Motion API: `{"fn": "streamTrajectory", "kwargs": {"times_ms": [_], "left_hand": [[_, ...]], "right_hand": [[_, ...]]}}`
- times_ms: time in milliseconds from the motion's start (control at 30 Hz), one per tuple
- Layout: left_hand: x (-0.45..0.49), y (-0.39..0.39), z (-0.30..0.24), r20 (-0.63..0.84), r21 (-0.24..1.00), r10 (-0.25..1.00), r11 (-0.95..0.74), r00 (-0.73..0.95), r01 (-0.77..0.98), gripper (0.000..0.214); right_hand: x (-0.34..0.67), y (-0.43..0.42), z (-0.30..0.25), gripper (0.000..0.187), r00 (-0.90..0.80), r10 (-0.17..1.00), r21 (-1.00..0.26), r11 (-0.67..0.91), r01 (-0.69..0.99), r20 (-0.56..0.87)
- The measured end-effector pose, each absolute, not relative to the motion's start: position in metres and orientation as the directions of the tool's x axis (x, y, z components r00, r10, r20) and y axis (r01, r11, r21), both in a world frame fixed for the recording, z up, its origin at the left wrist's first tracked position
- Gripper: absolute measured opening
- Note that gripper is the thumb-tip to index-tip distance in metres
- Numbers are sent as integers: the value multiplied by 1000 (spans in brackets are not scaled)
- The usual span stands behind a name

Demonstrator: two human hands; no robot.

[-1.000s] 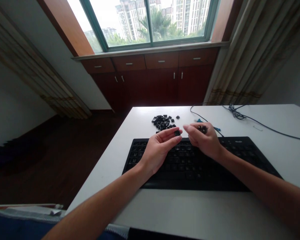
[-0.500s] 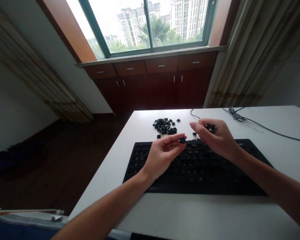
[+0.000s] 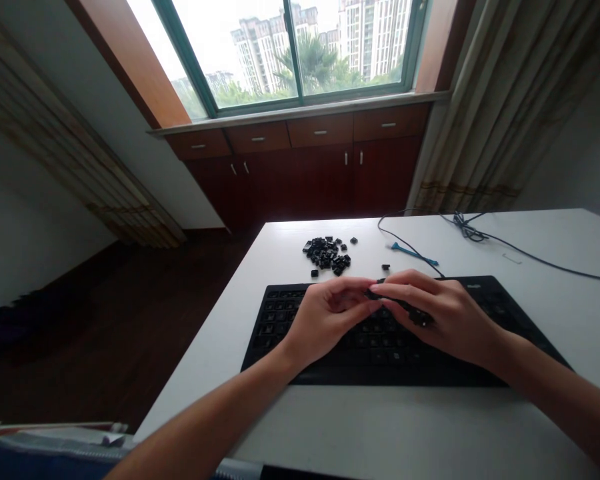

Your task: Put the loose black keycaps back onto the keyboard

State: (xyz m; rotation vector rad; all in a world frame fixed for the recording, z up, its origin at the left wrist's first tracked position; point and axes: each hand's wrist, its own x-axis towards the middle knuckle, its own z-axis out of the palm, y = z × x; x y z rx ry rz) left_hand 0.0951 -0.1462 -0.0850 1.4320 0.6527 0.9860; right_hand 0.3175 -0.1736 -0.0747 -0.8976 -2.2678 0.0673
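Lit by daylight from the window (image 3: 295, 60) ahead, blown out white in the sky (image 3: 205, 27). Gleams along the far tabletop (image 3: 287, 231), dulls to grey nearer. Sinks into deep shadow over the floor (image 3: 95, 333) at left. Looks slightly soft, loses detail in the black keyboard (image 3: 370, 368), slants and stretches toward the borders.

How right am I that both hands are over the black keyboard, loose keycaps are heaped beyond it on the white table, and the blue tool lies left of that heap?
One slip: the blue tool lies right of the heap of keycaps, as the head view shows. The rest holds: left hand and right hand over the black keyboard, heap on the white table.
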Motion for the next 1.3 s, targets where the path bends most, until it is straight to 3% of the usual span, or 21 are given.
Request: {"fn": "streamTrajectory", "kwargs": {"times_ms": [267,433,633,933,1033,1133,1233,1300], "left_hand": [[93,-146,-84,137,982,821,-41,554,-183,29],[94,-146,-85,129,984,820,-35,558,-176,31],[94,-145,-82,104,983,817,3,568,-185,51],[92,-145,-74,90,990,801,-6,592,-142,48],[79,-130,-60,160,987,860,-148,485,-62,40],[58,-96,-52,258,966,939,-253,228,-55,35],[36,-56,-61,234,969,972,-234,2,-75,37],[25,-36,-74,251,966,966,-246,-64,75,35]], "right_hand": [[320,-174,-77,29,-538,580,-242,785,571,611],[317,-175,-79,36,-489,591,-275,773,572,642],[317,-175,-81,35,-505,586,-245,772,587,634],[314,-179,-77,25,-487,599,-264,761,592,635],[315,-179,-77,23,-460,610,-263,742,616,645],[316,-178,-82,19,-479,629,-257,732,631,613],[318,-176,-87,17,-522,653,-245,723,646,548],[319,-175,-90,17,-543,671,-234,712,662,504]]}}
